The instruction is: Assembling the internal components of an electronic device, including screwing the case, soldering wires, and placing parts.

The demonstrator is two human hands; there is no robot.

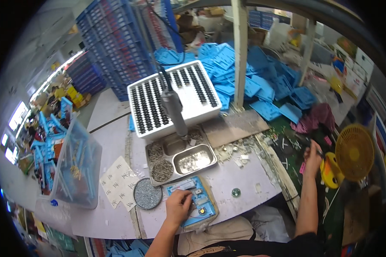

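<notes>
My left hand [179,206] rests over the left side of a blue plastic panel [192,220], its fingers bent together near small parts fitted there. Whatever the fingertips hold is hidden. The panel, carrying a round piece with a yellow middle [202,210], lies on a tan pad [215,206] near the table's front edge. Out to the right, my right hand [313,157] is raised with closed fingers, near a yellow duck-shaped fan base [330,170]; a small dark thing at the fingers is unclear. A grey electric screwdriver [173,112] hangs above a metal tray [180,174] with small metal parts.
A white foam box [188,115] with rows of black parts stands behind the tray. Left are a round dish of grey grains [147,193], a marked paper sheet [118,182] and a clear bin [79,167]. Blue panels [253,81] pile up beyond a white post [239,55].
</notes>
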